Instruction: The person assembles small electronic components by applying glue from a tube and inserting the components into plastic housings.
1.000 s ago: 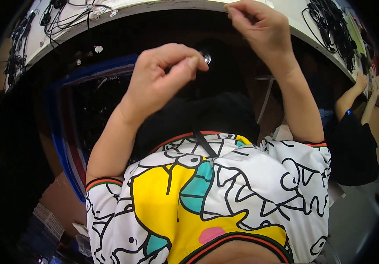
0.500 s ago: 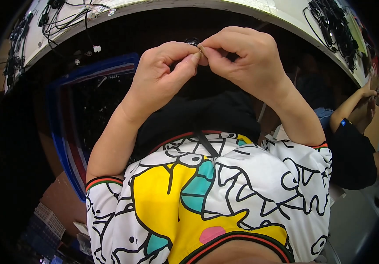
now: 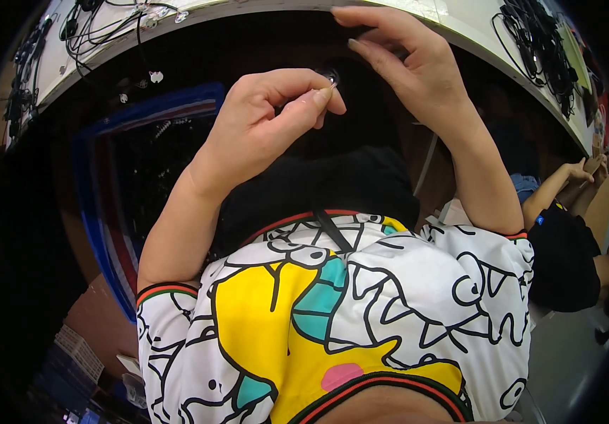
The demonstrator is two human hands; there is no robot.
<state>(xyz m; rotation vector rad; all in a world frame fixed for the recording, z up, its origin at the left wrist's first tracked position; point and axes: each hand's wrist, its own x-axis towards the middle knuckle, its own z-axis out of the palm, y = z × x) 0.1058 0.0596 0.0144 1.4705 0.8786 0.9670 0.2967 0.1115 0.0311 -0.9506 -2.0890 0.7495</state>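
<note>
My left hand (image 3: 276, 116) is closed in a pinch in front of the table edge, thumb against forefinger. Something small sits at its fingertips, too tiny to name; a dark, shiny bit (image 3: 330, 75) shows just behind them. Up and to the right, my right hand (image 3: 417, 71) is raised near the table edge, thumb and fingers apart, with nothing visible between them. The two hands do not touch.
A pale table (image 3: 248, 10) curves across the top. Black cables (image 3: 96, 39) lie on its left, one dangling with a small white end (image 3: 156, 77). More cables (image 3: 534, 53) bunch at right. A blue bin (image 3: 91, 205) stands at left; a co-worker (image 3: 562, 258) sits at right.
My right hand has let go at the left fingertips and moved up and right, its fingers spreading. The left hand keeps its pinch almost in place. The co-worker's arms have shifted lower.
</note>
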